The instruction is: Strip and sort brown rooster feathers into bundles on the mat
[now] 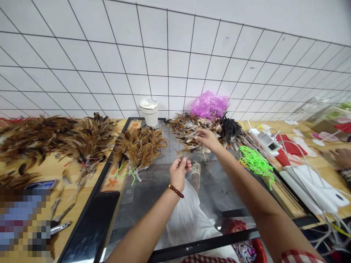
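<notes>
My left hand (180,172), with a beaded bracelet (176,191) at the wrist, is closed in a pinch above the glass tabletop (153,193). A tiny dark bit shows at its fingertips, too small to name. Farther forward and to the right, my right hand (208,140) reaches to a loose pile of brown and pale feathers (186,128). Its thumb and fingers come together on a feather at the pile's edge. Left of my hands lies a bundle of brown feathers (144,146) with a green tie (133,174) at its base.
Behind the pile sit a pink plastic bag (210,105) and black feathers (231,128). A white bin (149,112) stands by the wall. Green cords (255,162), a power strip (264,142) and cables lie right. More feather bundles (87,140) and a phone (105,208) lie left. A person's hand (341,159) rests far right.
</notes>
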`<state>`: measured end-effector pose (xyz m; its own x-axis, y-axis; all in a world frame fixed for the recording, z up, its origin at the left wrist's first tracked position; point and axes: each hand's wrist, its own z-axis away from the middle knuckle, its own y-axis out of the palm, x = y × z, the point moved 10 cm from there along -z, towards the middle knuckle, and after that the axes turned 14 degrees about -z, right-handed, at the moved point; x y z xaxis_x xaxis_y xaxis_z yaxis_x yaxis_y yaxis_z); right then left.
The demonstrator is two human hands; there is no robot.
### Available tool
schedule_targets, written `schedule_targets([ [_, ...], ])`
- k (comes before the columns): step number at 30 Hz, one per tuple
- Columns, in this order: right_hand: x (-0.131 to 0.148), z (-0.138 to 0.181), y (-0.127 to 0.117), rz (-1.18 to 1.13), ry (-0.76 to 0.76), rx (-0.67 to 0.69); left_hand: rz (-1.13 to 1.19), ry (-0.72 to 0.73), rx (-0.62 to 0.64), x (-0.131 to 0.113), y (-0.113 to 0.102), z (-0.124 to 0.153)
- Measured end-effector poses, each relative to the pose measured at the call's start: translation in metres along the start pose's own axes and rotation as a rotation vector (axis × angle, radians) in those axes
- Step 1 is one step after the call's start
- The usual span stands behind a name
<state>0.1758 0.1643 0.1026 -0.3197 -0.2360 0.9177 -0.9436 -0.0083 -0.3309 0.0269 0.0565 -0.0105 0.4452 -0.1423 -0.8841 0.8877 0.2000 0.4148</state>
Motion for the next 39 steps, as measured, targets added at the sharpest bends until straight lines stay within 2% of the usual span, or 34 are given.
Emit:
schedule_targets([
  [2, 0.0, 0.031, -0.035, 0.134, -0.097, -0.162, 0.001, -0.001, 0.007, -0.001, 0.001, 0.001],
  [4, -0.001, 0.066, -0.052, 0.218, -0.179, -0.266, -0.014, -0.008, 0.024, -0.002, 0.003, 0.002],
  [7, -0.011, 0.108, -0.045, 0.267, -0.248, -0.252, -0.033, -0.014, 0.053, -0.002, 0.005, 0.002],
  [9, -0.022, 0.123, -0.038, 0.309, -0.25, -0.237, -0.048, -0.001, 0.053, -0.002, 0.006, 0.002],
  [11, -0.031, 0.129, -0.039, 0.384, -0.25, -0.251, -0.062, 0.031, 0.054, -0.005, 0.006, 0.002],
  [16, -0.042, 0.123, -0.063, 0.457, -0.258, -0.371, -0.06, 0.069, 0.065, -0.008, 0.008, 0.002],
  [20, -0.04, 0.122, -0.056, 0.504, -0.273, -0.348, -0.064, 0.081, 0.06, -0.008, 0.007, 0.001],
  [23, -0.031, 0.117, -0.046, 0.576, -0.284, -0.296, -0.068, 0.098, 0.061, -0.009, 0.007, 0.001],
  [26, -0.004, 0.125, -0.059, 0.594, -0.312, -0.333, -0.072, 0.11, 0.089, -0.011, 0.009, 0.002],
  [28, 0.024, 0.157, -0.079, 0.544, -0.36, -0.414, -0.078, 0.104, 0.101, -0.01, 0.01, 0.003],
  [31, 0.053, 0.247, -0.099, 0.441, -0.423, -0.508, -0.08, 0.107, 0.113, -0.011, 0.01, 0.003],
  [32, 0.054, 0.28, -0.095, 0.413, -0.435, -0.482, -0.082, 0.109, 0.115, -0.011, 0.011, 0.003],
  [33, 0.047, 0.307, -0.081, 0.38, -0.419, -0.37, -0.084, 0.109, 0.115, -0.011, 0.011, 0.003],
  [34, 0.037, 0.33, -0.054, 0.334, -0.413, -0.177, -0.088, 0.105, 0.113, -0.01, 0.011, 0.003],
  [37, -0.028, 0.373, 0.049, 0.288, -0.183, 0.477, -0.11, 0.095, 0.106, -0.009, 0.013, 0.002],
  [39, -0.067, 0.372, 0.096, 0.376, -0.037, 0.713, -0.127, 0.094, 0.094, -0.007, 0.012, 0.001],
])
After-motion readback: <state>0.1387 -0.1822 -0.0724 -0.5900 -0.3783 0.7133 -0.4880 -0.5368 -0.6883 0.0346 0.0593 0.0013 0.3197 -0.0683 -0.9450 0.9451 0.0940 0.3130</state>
